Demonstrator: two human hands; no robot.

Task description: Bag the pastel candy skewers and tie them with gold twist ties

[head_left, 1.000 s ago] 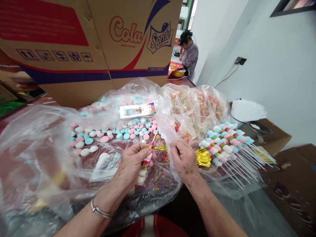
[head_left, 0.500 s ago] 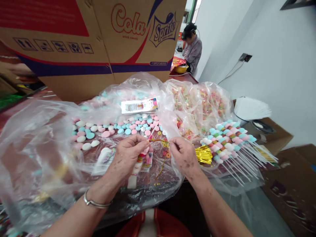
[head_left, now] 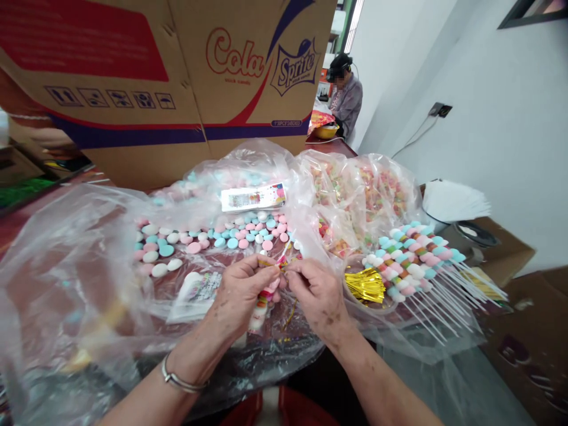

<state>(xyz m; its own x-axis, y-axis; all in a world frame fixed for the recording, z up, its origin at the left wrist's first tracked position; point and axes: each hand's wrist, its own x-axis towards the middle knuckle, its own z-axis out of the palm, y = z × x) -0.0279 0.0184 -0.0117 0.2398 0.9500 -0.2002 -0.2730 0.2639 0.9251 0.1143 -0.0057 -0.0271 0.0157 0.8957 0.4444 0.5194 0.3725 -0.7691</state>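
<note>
In my closed left hand [head_left: 248, 287] is a bagged candy stick [head_left: 258, 316], gripped at the gathered neck, with the stick poking up past the fingers. My right hand [head_left: 322, 299] pinches a thin gold twist tie [head_left: 285, 266] at that neck, fingertips close to the left ones; how far it is wound is hidden. Another gold strand [head_left: 290, 313] lies below. Right of the hands, a bundle of gold twist ties [head_left: 366, 285] rests in a round holder beside a pile of marshmallow skewers [head_left: 412, 254]. Printed bags [head_left: 195, 296] lie left of my left hand.
Loose pastel marshmallows [head_left: 233, 242] spread behind my hands. Past them are more printed bags [head_left: 252, 197] and clear bags of ring-shaped candies [head_left: 337, 183]. A big carton [head_left: 146, 127] stands at the back. Another person [head_left: 348, 97] sits beyond. Plastic sheeting [head_left: 66, 254] covers the left.
My right hand has moved left, bringing the twist tie from stretched out to close against the bag's neck. The view has shifted slightly.
</note>
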